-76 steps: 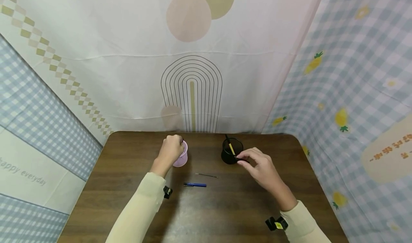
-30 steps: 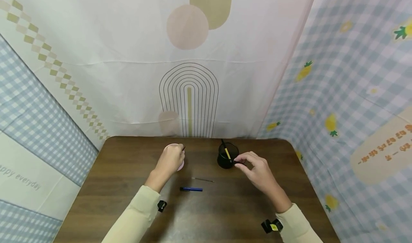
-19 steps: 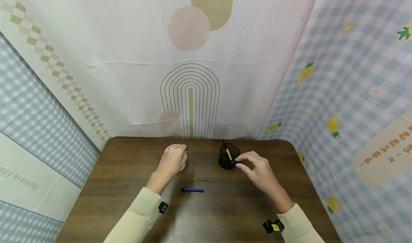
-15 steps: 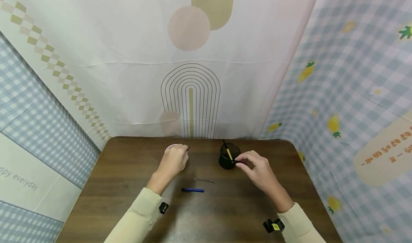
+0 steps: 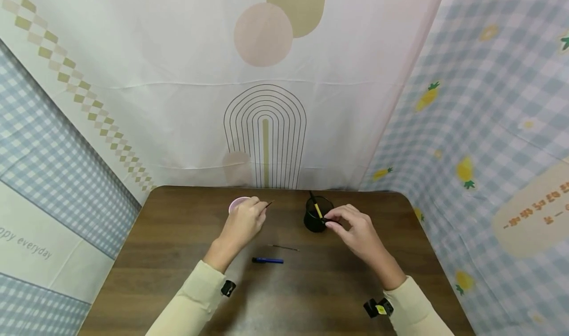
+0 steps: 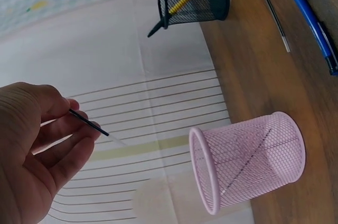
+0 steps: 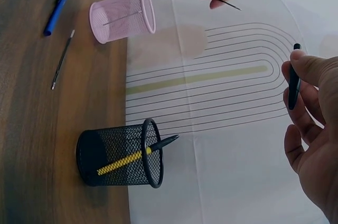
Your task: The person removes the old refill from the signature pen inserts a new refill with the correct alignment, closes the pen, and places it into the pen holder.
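My left hand (image 5: 242, 222) pinches a thin dark pen refill (image 6: 90, 122) with a clear end. It is just above and right of the pink mesh pen cup (image 6: 253, 155), partly covering that cup in the head view. A thin dark stick (image 7: 122, 18) shows through the cup's mesh. Between thumb and fingers, my right hand (image 5: 359, 232) holds a short black tapered piece (image 7: 294, 84); whether it is a pen cap I cannot tell. Close by stands the black mesh pen cup (image 7: 113, 145), with a yellow and black pen (image 7: 127, 160) leaning in it.
On the wooden table (image 5: 311, 296), a blue pen (image 5: 267, 261) and another thin refill (image 5: 284, 247) lie between the arms, nearer me than the cups. A printed cloth (image 5: 338, 128) hangs right behind the table's far edge.
My left hand has come up from the pink cup and shifted right, bringing the refill into clearer sight. My right hand keeps its place beside the black cup. The head view has tilted slightly.
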### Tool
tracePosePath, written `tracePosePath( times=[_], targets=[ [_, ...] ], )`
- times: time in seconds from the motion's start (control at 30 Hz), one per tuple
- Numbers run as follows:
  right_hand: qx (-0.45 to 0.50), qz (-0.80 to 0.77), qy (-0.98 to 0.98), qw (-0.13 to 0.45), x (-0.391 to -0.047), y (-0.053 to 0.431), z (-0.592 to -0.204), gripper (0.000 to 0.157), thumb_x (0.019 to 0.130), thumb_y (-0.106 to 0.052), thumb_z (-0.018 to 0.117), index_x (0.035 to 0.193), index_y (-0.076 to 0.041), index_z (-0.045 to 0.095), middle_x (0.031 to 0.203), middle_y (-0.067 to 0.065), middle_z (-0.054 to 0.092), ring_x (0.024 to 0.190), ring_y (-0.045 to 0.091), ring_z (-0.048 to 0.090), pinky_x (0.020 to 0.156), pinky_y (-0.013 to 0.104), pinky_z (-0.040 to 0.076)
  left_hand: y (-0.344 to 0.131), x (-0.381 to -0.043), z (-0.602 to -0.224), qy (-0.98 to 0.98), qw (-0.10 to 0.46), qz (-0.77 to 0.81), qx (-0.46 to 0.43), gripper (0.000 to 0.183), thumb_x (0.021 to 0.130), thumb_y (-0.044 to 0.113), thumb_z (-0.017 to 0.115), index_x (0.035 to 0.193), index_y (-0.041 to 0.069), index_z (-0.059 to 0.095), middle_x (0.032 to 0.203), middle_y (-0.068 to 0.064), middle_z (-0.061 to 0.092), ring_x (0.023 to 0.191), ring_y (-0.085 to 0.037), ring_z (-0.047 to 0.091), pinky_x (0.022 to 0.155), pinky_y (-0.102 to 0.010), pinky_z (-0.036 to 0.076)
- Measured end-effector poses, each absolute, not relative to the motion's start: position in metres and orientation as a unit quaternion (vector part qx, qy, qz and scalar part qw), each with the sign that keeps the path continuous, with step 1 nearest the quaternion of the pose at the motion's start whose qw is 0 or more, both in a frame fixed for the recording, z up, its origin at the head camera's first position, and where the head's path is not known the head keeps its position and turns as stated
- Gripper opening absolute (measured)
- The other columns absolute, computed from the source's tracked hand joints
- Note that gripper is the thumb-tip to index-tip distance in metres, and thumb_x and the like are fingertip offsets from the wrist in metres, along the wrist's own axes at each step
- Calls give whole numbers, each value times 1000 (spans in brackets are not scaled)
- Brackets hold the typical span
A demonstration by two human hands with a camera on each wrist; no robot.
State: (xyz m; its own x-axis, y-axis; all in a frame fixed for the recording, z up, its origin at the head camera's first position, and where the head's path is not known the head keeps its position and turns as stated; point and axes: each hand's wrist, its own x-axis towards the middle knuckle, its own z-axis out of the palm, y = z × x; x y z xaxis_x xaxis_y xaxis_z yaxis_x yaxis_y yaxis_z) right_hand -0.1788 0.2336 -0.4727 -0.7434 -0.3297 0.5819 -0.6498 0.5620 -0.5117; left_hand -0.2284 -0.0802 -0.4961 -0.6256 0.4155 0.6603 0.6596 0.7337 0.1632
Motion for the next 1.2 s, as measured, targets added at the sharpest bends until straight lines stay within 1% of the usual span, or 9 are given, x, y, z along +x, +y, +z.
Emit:
tracePosePath(
  times=[0.07,0.17,0.33,0.43,0.63,0.7,0.87,1.07,1.2],
  targets=[
    [285,370,-858,213,-179,233,-471,23,84,-2,82,103,-13,74,97,-4,72,88,9,61,73,16,48,-78,-226,-493,-874,307,-208,-314,14,79,-2,80,92,3,77,81,-3,67,72,-18,67,64,-32,58],
    [284,373,-858,209,-179,232,-470,21,84,-3,82,103,-11,74,97,-4,71,88,8,60,72,15,47,-75,-221,-488,-867,313,-212,-326,16,79,-3,80,94,2,77,83,-4,67,74,-18,67,66,-31,58],
    [287,374,-856,211,-178,229,-466,21,85,-3,82,102,-11,75,98,-4,73,88,9,60,70,20,48,-70,-213,-479,-856,327,-204,-344,18,78,-2,80,95,2,77,86,-5,66,77,-20,65,69,-30,57],
    [295,368,-853,222,-178,227,-464,22,83,-1,83,101,-11,75,98,-3,73,88,10,60,70,23,48,-67,-209,-473,-850,336,-196,-355,17,80,-3,79,96,1,77,86,-5,64,77,-20,62,70,-29,55],
    [318,353,-847,239,-176,221,-455,21,83,-2,83,101,-8,75,100,-2,74,89,12,61,77,20,44,-61,-199,-463,-841,351,-190,-365,18,83,-3,76,100,1,77,88,-5,62,77,-20,58,68,-28,51],
    [326,349,-844,243,-174,219,-453,21,82,-2,83,101,-7,75,100,-1,74,89,13,61,79,22,44,-59,-198,-462,-838,354,-190,-369,18,83,-3,76,100,1,77,88,-6,62,77,-20,57,68,-28,51],
    [337,329,-846,252,-172,216,-450,23,82,-4,84,102,-10,74,102,-1,74,92,15,63,81,25,44,-54,-194,-460,-830,359,-193,-381,20,82,-4,77,100,1,77,89,-7,62,78,-21,56,68,-29,51],
    [342,322,-842,265,-171,215,-447,25,81,-3,85,102,-10,74,102,-1,75,92,15,63,80,28,43,-47,-189,-454,-829,360,-178,-388,15,90,-4,70,101,2,78,87,-6,58,77,-20,51,66,-28,45],
    [344,314,-843,270,-171,214,-446,26,80,-3,85,102,-12,74,101,-1,75,91,16,63,80,29,43,-43,-185,-449,-830,359,-174,-390,15,92,-4,68,101,3,78,88,-5,57,78,-20,50,66,-30,44]
  ],
)
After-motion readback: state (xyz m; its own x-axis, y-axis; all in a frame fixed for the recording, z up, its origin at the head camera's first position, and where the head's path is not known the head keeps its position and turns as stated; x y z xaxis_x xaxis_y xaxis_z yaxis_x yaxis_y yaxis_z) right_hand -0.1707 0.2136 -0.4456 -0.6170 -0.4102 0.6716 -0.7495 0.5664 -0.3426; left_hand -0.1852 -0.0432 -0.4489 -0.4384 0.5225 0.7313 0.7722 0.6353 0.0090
